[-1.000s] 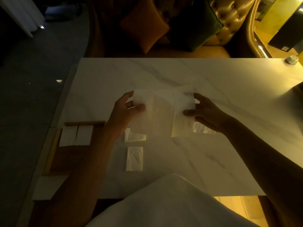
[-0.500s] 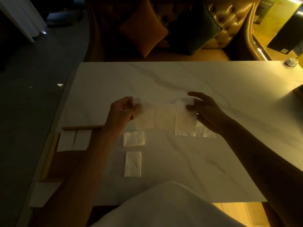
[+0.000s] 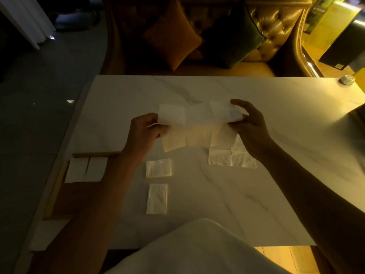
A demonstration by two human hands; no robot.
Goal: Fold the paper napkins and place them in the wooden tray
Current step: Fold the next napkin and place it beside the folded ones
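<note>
I hold a thin white paper napkin (image 3: 198, 127) above the marble table (image 3: 276, 175), stretched wide and creased across its middle. My left hand (image 3: 143, 133) pinches its left end and my right hand (image 3: 249, 125) pinches its right end. Under my right hand lies a napkin stack (image 3: 231, 158). Two folded napkins rest nearer me, a squarish one (image 3: 158, 168) and a narrow one (image 3: 157, 198). The wooden tray (image 3: 57, 186) sits at the table's left edge with two folded napkins (image 3: 86, 169) side by side in it; my left forearm covers part of it.
A tufted sofa (image 3: 276, 32) with an orange cushion (image 3: 172, 39) and a dark cushion (image 3: 235, 36) stands beyond the far edge. A small round object (image 3: 347, 79) sits at the far right corner. White cloth (image 3: 197, 248) on my lap overlaps the near edge.
The napkin has been spread wider between my hands and folded across its middle, its upper half now tipped away. Both hands moved apart.
</note>
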